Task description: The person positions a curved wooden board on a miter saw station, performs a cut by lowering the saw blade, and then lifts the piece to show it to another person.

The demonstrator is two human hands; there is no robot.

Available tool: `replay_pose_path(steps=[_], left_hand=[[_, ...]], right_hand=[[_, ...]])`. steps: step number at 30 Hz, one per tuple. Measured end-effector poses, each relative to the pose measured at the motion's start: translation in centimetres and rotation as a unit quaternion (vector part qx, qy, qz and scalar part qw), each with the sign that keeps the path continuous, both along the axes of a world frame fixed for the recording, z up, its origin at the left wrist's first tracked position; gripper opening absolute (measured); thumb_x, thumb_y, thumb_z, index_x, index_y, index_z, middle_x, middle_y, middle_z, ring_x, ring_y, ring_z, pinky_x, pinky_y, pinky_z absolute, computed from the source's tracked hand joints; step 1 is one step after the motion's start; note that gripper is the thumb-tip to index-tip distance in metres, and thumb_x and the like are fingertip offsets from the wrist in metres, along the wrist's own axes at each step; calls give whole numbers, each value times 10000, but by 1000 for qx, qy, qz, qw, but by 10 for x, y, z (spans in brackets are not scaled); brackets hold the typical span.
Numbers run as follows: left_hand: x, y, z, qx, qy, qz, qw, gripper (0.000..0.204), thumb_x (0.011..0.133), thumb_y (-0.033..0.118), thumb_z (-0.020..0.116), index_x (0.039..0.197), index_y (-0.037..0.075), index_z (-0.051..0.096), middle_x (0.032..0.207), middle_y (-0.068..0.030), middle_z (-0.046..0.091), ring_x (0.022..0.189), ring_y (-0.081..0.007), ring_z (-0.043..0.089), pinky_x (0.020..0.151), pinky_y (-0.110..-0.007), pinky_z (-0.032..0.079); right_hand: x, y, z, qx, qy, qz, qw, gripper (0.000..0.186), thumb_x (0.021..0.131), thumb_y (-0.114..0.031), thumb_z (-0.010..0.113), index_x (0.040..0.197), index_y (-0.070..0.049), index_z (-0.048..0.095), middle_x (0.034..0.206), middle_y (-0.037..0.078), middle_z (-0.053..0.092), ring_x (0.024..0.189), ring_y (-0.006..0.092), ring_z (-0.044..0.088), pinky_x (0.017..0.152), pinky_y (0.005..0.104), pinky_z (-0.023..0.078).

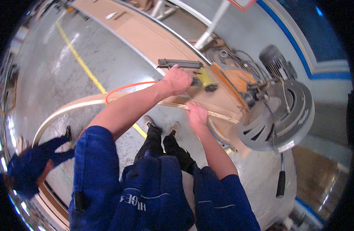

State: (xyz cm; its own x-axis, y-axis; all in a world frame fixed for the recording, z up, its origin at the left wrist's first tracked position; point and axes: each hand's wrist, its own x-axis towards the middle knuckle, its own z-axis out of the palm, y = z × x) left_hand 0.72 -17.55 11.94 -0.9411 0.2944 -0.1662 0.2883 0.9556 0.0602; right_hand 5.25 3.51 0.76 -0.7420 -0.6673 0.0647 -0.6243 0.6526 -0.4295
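The left hand (pixel 179 80) is wrapped round the grip of a nail gun (pixel 204 77); the right hand (pixel 197 114) clasps a thin strip (pixel 175 104), though how far its fingers go underneath cannot be told. The strip lies crosswise in front of the body, its long axis running left to right and dipping slightly toward its right end, at the near side of the brown table (pixel 138 32). The right hand, being on it, is the nearer; the left is just beyond it, farther from the body. The gun's yellow body appears past the strip, with an orange hose (pixel 130 84) trailing left. Right of both hands stands a saw (pixel 303 115).
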Motion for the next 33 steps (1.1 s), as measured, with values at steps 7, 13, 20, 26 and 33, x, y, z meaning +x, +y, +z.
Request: replay_pose_path(steps=[7,13,20,26,33], left_hand=[[231,-32,148,302,3,276,912,383,770,176,718,1115,26,646,926,-200,672,927,-385,659,864,-455,496],[430,-18,86,374,-143,534,745,402,814,235,760,1131,20,638,922,-193,657,849,-325,648,765,-426,502],[594,21,-87,193,-334,710,590,403,714,349,779,817,-34,707,809,-219,707,727,-324,705,669,-435,566],[714,49,-96,239,-402,750,467,482,698,413,822,832,-39,724,735,-148,713,629,-268,706,563,-409,594],[805,80,-117,273,-470,633,552,414,850,418,707,825,6,740,848,-189,736,781,-320,737,683,-418,596]], right_hand=[[3,-2,-23,-58,-93,-96,989,235,796,-168,749,1014,-107,686,1010,96,684,992,324,653,853,472,506],[7,-7,11,104,-18,-10,994,322,800,-182,771,1103,-134,675,1061,92,697,984,330,667,817,463,513],[16,-15,23,147,-47,-57,986,394,832,-215,781,1201,-139,666,1055,138,716,969,365,685,817,495,511],[16,-18,17,210,-7,-52,976,439,865,-274,751,1265,-131,640,1120,161,699,1029,396,664,862,502,512],[-7,-20,10,290,-2,34,956,474,855,-268,755,1252,-69,586,1104,218,691,1026,411,667,885,506,528]])
